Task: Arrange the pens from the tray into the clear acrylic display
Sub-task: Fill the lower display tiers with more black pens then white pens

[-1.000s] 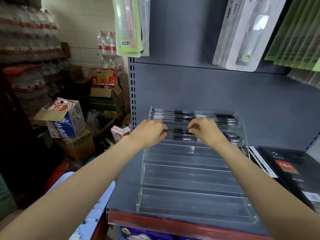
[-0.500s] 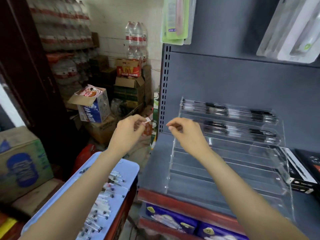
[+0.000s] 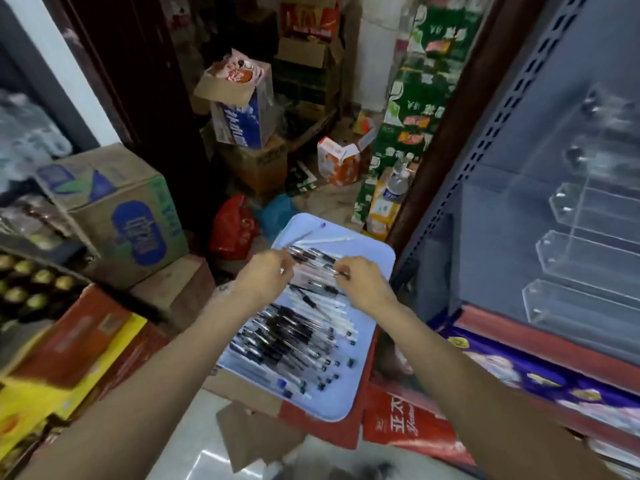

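The clear-barrelled ballpoint pens with black grips and caps lie in a loose heap on the pale blue rectangular plastic tray, my landmark throughout. The heap is densest at the tray's near-left part and thins toward its far end, where one white pen lies apart from the rest.

My left hand and right hand are both over the tray's far half, a little apart from each other, fingers curled down into the pens. Each appears to pinch at the ends of a few dark pens lying between them, though blur keeps me from saying how many are held, or whether the grip is closed.

I judge the step in hand to be gathering a small bundle. It is done well if I square the pens so that the caps all point one way, keep them parallel between both hands, and lift them level; a tilted bundle would probably shed pens back into the heap.

To the right of the tray, on the grey metal shelf, stands the stepped clear acrylic display; the tiers in view look empty. Left of the tray are stacked brown cardboard boxes; beyond its far end, a red plastic bag.
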Available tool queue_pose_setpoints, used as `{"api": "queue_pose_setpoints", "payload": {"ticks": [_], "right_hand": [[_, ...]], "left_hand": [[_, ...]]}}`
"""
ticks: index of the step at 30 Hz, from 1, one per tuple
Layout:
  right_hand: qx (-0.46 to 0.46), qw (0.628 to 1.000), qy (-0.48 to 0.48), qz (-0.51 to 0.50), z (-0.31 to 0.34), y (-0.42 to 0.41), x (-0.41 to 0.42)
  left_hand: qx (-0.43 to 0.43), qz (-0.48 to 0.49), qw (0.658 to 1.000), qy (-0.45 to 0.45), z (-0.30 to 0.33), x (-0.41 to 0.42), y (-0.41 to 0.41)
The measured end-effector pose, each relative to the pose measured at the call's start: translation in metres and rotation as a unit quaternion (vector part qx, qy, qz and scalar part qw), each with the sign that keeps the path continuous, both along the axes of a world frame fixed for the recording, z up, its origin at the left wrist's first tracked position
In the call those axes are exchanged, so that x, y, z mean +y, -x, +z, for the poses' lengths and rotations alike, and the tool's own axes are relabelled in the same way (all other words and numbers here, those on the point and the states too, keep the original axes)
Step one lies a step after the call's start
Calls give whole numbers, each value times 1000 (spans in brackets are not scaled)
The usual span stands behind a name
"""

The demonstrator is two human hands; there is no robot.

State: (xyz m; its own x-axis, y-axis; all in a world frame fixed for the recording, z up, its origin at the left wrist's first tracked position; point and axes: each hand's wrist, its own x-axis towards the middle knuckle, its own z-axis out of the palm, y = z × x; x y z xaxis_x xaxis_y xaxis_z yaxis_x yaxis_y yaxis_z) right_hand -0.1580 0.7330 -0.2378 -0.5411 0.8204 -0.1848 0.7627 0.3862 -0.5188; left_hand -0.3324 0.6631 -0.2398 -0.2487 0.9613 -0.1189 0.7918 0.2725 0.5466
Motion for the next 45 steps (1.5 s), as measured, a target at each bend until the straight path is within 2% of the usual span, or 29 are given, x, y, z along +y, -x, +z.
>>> {"api": "queue_pose_setpoints", "payload": {"ticks": [5, 10, 14, 20, 27, 28, 30, 33, 36, 38, 41, 45], "right_hand": [[-80, 995, 38, -53, -36, -1, 19], [-88, 994, 53, -47, -55, -3, 41], [-66, 996, 30, -56, -62, 7, 53], [-84, 995, 42, -44, -67, 15, 77], [-87, 994, 37, -54, -74, 17, 84], [-81, 994, 35, -57, -73, 17, 84], [-58, 995, 36, -72, -67, 16, 82], [-12, 994, 34, -101, -49, 13, 74], [63, 989, 28, -132, -18, 16, 64], [143, 973, 59, -172, 5, 20, 58], [264, 933, 128, -209, 42, 25, 50], [319, 903, 129, -256, 86, 17, 45]], "left_hand": [[63, -83, 993, 49, -38, 21, 16], [149, -179, 970, 64, -64, 52, 28], [170, -161, 970, 59, -65, 72, 31], [175, -119, 975, 72, -68, 95, 39], [96, -119, 986, 59, -67, 111, 55], [56, -114, 991, 46, -65, 110, 56], [-91, -80, 993, 13, -56, 104, 57], [-300, -10, 954, -30, -37, 92, 53], [-411, 42, 908, -67, -18, 84, 45], [-432, 55, 894, -102, -2, 84, 40], [-402, 47, 903, -141, 27, 89, 31], [-367, -4, 910, -195, 74, 96, 7]]}}
